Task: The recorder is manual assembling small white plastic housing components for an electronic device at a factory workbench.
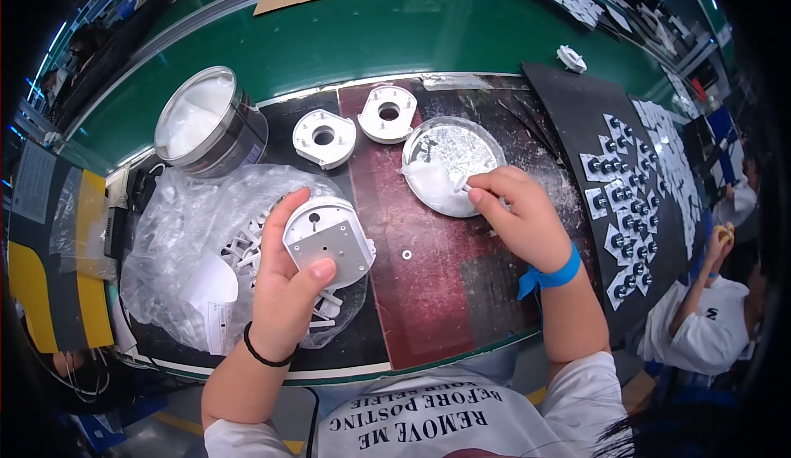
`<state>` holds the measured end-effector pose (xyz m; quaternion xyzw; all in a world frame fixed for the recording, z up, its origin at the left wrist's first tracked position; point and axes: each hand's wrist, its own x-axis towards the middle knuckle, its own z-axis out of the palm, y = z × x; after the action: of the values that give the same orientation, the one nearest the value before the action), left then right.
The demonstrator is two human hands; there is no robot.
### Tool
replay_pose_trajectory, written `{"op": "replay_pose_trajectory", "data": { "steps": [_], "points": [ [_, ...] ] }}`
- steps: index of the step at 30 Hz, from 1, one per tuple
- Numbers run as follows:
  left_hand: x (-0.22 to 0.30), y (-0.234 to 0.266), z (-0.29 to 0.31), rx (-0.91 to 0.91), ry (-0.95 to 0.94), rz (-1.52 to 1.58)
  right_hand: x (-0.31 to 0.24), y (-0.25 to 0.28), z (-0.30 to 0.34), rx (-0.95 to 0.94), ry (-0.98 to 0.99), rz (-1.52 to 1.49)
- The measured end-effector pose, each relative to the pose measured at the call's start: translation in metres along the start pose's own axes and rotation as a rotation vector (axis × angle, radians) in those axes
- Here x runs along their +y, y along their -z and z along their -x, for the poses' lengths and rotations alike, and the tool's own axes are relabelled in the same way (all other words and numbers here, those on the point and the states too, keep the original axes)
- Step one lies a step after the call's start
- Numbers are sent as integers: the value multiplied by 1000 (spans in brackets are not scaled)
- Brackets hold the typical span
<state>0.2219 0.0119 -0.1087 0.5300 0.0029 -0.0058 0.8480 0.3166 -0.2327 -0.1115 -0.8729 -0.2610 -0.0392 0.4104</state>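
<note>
My left hand (283,297) grips a round white housing (331,250) with a grey square metal plate on its face. The thumb lies across the plate's lower edge. Over a round metal lid (470,143), my right hand (526,217) pinches a small white piece (462,184) between thumb and forefinger. That piece is at the edge of a patch of white paste (430,181) in the lid; its kind is too small to tell. Beyond the hands stand two white ring-shaped housings, a left one (306,138) and a right one (375,119). A small white washer (406,254) lies between my hands.
On the left, a clear plastic bag (177,236) holds several small white parts, with a tub (247,128) of white material behind it. Several dark-topped white parts (622,211) cover a black board (568,120) at right. A green surface (412,30) runs behind; another person (709,326) sits at far right.
</note>
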Motion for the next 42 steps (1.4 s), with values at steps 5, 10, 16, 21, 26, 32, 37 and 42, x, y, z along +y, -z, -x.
{"op": "replay_pose_trajectory", "data": {
  "steps": [5,10,16,21,26,32,37,42],
  "points": [
    [-1,5,-1,-12,29,-21,-3,6,0,-10,-27,-43],
    [-9,-3,3,-71,157,78,-23,5,5,-99,-370,-852],
    [-16,-19,14,-231,324,132,-51,-32,17,-185,-349,-1092],
    [-13,-19,12,-277,284,44,-55,-35,16,-239,-329,-1136],
    [-14,-23,14,-236,285,14,-52,-42,19,-234,-344,-1276],
    [-15,-20,14,-249,304,41,-53,-41,20,-255,-344,-1267],
    [-17,-20,15,-275,296,52,-56,-40,22,-245,-358,-1263],
    [-17,-19,16,-278,307,72,-58,-37,22,-186,-158,-983]
  ]
}}
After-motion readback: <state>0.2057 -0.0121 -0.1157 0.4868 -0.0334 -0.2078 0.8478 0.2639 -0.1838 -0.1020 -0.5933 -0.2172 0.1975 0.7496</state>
